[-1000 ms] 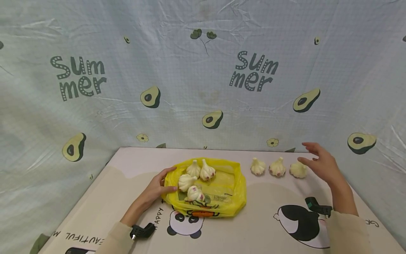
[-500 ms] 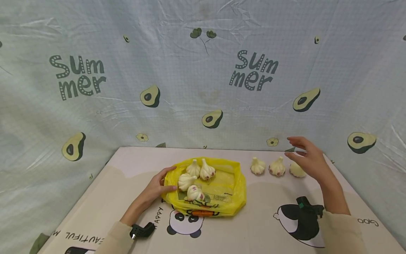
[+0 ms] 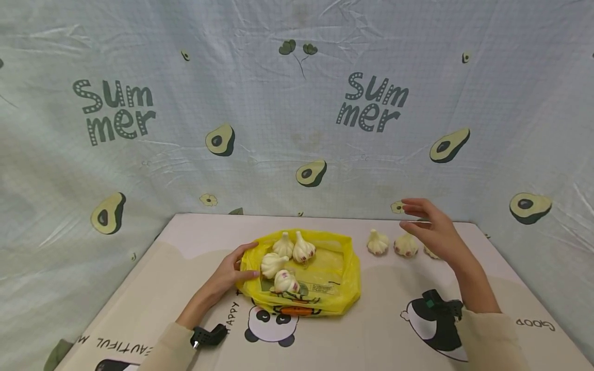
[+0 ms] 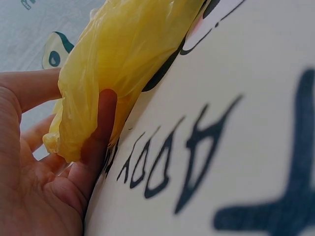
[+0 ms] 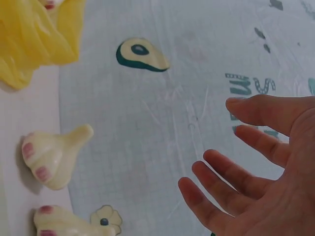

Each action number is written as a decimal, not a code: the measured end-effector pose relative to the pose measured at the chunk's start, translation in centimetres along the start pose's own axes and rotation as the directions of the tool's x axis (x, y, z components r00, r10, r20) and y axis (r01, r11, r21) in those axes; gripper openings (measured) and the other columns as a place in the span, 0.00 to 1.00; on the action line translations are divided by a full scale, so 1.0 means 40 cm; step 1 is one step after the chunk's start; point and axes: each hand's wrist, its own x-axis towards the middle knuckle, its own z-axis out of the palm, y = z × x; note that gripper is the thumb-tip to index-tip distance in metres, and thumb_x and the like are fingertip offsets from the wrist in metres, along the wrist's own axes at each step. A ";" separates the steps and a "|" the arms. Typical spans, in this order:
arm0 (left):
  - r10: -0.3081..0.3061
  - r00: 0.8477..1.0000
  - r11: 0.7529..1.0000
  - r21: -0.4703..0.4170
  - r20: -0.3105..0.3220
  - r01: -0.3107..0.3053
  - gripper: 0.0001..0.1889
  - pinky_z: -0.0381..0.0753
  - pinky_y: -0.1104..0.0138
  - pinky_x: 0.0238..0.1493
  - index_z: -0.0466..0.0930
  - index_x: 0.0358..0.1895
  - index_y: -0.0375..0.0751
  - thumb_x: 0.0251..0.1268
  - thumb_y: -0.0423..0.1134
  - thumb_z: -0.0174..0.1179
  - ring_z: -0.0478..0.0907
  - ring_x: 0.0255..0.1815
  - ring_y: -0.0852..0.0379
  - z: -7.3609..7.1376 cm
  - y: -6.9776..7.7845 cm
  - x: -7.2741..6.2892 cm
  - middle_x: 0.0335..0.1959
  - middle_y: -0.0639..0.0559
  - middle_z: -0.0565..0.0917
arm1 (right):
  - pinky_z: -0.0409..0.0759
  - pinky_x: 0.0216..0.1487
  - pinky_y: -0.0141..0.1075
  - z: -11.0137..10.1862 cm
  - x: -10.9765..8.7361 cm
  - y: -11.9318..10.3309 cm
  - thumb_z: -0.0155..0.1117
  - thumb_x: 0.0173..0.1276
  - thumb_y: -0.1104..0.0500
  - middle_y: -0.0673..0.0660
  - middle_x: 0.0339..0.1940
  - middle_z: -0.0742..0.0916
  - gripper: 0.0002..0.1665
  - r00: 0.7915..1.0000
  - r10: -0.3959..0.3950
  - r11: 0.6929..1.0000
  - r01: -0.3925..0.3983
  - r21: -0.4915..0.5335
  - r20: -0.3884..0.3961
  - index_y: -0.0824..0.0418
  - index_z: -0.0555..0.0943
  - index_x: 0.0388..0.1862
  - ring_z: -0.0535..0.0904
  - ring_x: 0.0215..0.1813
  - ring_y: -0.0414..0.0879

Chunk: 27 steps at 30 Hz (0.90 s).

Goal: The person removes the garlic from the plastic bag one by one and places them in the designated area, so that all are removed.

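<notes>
A yellow plastic bag (image 3: 350, 288) lies on the table with its mouth spread wide. Several garlic bulbs (image 3: 303, 251) sit inside it, toward its left. My left hand (image 3: 226, 271) holds the bag's left edge; in the left wrist view the thumb and fingers close around the crumpled yellow plastic (image 4: 128, 49). To the right of the bag, a garlic bulb (image 3: 378, 243) and a second bulb (image 3: 405, 247) stand in a row with a third bulb (image 3: 429, 253), partly hidden. Above that row hovers my right hand (image 3: 433, 232), fingers extended and apart, holding nothing.
The pale table (image 3: 195, 234) carries printed lettering, a panda and other drawings. Behind it hangs a light cloth (image 3: 260, 103) with avocado and "summer" prints, meeting the table's back edge. Each wrist wears a black band.
My right hand has moved left along the row, from over the rightmost garlic bulb to above the middle one. The left hand and the bag have stayed put.
</notes>
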 end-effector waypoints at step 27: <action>-0.019 1.000 1.000 -0.017 0.001 0.019 0.43 0.80 0.66 0.63 0.59 0.81 0.48 0.62 0.42 0.67 0.74 0.68 0.44 0.003 0.003 -0.005 0.81 0.39 0.61 | 0.80 0.65 0.57 0.202 0.099 -0.103 0.66 0.74 0.59 0.64 0.68 0.81 0.30 0.954 -0.143 0.990 0.141 0.026 0.264 0.59 0.72 0.73 0.78 0.68 0.62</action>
